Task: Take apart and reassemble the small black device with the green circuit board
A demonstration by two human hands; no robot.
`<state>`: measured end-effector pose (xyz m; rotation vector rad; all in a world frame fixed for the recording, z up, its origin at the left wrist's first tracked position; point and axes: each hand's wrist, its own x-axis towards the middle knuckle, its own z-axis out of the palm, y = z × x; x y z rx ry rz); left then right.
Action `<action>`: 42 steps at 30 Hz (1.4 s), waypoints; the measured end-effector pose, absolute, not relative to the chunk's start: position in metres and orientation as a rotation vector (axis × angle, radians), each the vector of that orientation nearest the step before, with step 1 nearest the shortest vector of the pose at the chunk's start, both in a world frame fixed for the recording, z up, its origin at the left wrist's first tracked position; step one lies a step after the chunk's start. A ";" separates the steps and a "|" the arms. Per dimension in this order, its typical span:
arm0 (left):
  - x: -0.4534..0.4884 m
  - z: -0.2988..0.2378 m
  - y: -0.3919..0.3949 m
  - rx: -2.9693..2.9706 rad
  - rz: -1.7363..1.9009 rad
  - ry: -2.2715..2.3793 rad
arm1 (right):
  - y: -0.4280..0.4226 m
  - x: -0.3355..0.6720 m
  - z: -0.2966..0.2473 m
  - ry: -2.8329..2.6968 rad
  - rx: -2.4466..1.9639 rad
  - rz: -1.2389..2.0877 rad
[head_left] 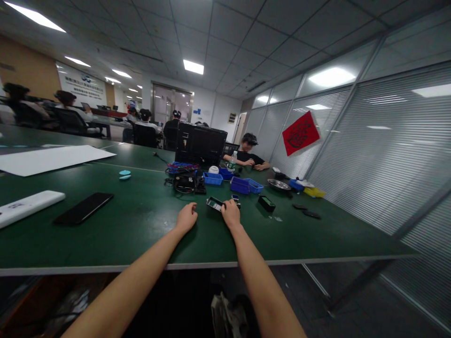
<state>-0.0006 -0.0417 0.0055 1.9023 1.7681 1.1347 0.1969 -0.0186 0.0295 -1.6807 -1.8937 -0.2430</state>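
My right hand (pixel 231 214) is closed on the right end of a small dark open-topped box (pixel 214 204) with a pale inside, low over the green table. A small dark device with a light face (pixel 235 198) shows just behind that hand, partly covered by it. To the left, my left hand (pixel 186 218) rests by the table with its fingers curled in; I see nothing in it. It is apart from the box. A black open box with a green inside (pixel 267 203) stands to the right of my right hand.
Blue bins (pixel 240 185), a black cabled device (pixel 186 183) and a black monitor (pixel 200 143) stand beyond my hands. A metal dish (pixel 279 185) lies right. A black phone-like slab (pixel 83 208) and white bar (pixel 30 206) lie left. A person (pixel 248 152) sits across the table.
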 end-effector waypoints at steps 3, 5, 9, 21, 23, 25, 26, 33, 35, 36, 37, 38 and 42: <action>0.000 0.004 -0.041 1.911 1.139 1.769 | -0.018 0.194 0.029 -1.809 -1.716 -0.182; 0.000 0.004 -0.040 1.916 1.143 1.768 | -0.017 0.193 0.029 -1.797 -1.744 -0.092; -0.001 0.002 -0.040 1.923 1.148 1.768 | -0.013 0.202 0.029 -1.669 -1.852 -0.054; 0.022 0.014 -0.052 2.578 1.142 1.494 | 0.005 0.234 0.016 -1.388 -2.113 -0.076; 0.026 0.014 -0.050 2.606 1.094 1.500 | 0.006 0.232 0.015 -1.416 -2.088 -0.112; 0.028 0.013 -0.049 2.606 1.086 1.511 | 0.006 0.231 0.015 -1.465 -2.040 -0.149; 0.028 0.013 -0.049 2.602 1.092 1.513 | 0.005 0.229 0.015 -1.498 -2.009 -0.167; 0.027 0.015 -0.053 2.588 1.140 1.526 | -0.002 0.215 0.014 -1.699 -1.836 -0.181; 0.027 0.016 -0.054 2.584 1.137 1.523 | -0.002 0.214 0.014 -1.664 -1.859 -0.161; 0.026 0.017 -0.055 2.587 1.125 1.515 | -0.001 0.214 0.015 -1.640 -1.893 -0.144; 0.026 0.017 -0.055 2.593 1.110 1.504 | -0.001 0.215 0.015 -1.624 -1.932 -0.123; 0.026 0.018 -0.056 2.601 1.095 1.494 | 0.000 0.216 0.015 -1.619 -1.965 -0.103; 0.027 0.020 -0.059 2.610 1.058 1.447 | 0.002 0.219 0.014 -1.671 -1.922 -0.099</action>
